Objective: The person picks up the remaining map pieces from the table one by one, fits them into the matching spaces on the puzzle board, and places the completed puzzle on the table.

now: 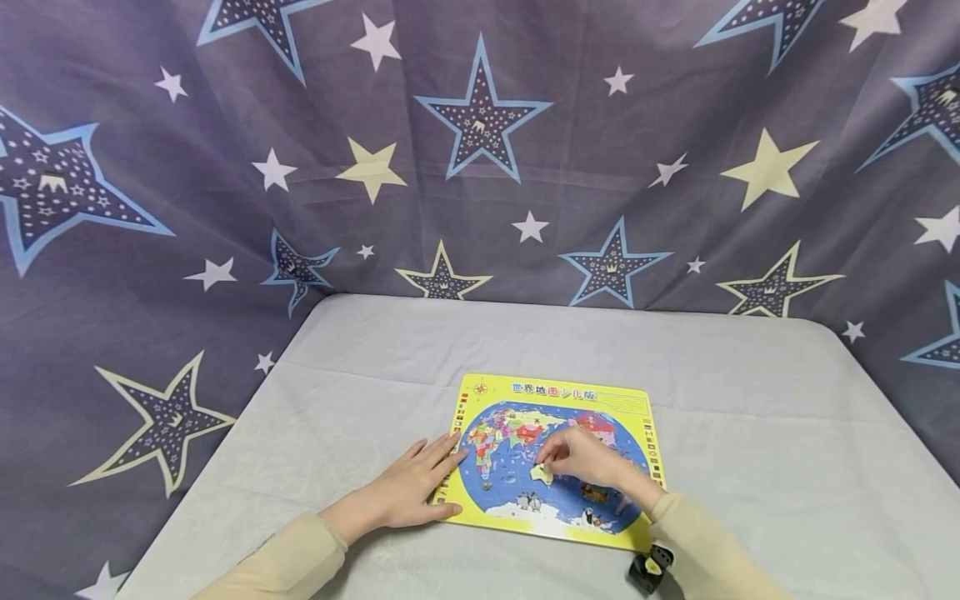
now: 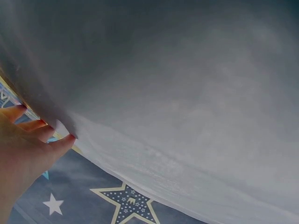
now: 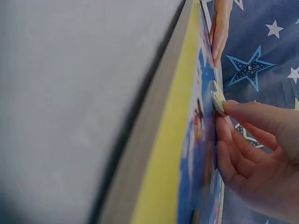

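A yellow-bordered world map puzzle board (image 1: 480,518) lies flat on the table. In the head view, my right hand (image 1: 588,458) pinches a small pale puzzle piece (image 1: 540,475), shaped like Australia, over the blue ocean area. The right wrist view shows this piece (image 3: 218,99) tilted on edge between thumb and fingers, close against the board's face. My left hand (image 1: 405,492) rests with spread, fairly straight fingers on the board's left border. In the left wrist view, only those fingers (image 2: 60,142) and a sliver of the board appear.
A light grey cloth covers the table (image 1: 375,342). Dark star-patterned fabric (image 1: 510,233) hangs behind it and along the sides. A small black device (image 1: 647,571) sits at the right wrist, near the board's lower right corner.
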`<state>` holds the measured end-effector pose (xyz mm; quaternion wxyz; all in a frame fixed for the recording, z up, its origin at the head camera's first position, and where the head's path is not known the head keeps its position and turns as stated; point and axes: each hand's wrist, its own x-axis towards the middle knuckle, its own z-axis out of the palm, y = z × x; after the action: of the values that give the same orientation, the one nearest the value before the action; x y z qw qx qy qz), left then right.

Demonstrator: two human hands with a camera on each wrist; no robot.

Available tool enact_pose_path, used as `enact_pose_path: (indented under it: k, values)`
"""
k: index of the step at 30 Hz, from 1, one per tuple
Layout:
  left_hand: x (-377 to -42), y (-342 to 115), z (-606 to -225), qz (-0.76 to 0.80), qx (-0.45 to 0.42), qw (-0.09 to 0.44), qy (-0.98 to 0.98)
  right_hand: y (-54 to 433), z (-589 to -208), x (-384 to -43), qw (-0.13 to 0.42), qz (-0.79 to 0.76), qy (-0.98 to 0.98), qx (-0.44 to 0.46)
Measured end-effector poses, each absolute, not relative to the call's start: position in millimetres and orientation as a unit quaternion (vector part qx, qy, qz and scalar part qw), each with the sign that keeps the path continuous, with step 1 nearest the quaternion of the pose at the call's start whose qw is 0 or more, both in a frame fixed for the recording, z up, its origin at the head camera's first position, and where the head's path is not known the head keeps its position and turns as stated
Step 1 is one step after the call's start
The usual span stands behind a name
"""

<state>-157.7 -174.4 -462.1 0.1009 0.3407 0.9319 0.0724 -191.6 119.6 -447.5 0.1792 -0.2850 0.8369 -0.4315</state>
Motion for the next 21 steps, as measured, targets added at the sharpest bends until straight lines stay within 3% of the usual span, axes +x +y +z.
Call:
enact_pose_path:
  k: [21]
  values:
    - [-158.3,-174.4,-462.1,0.069,0.344,0.094,0.932,114.6,-452.3,-183.3,0.128,-0.408,0.864,-0.267]
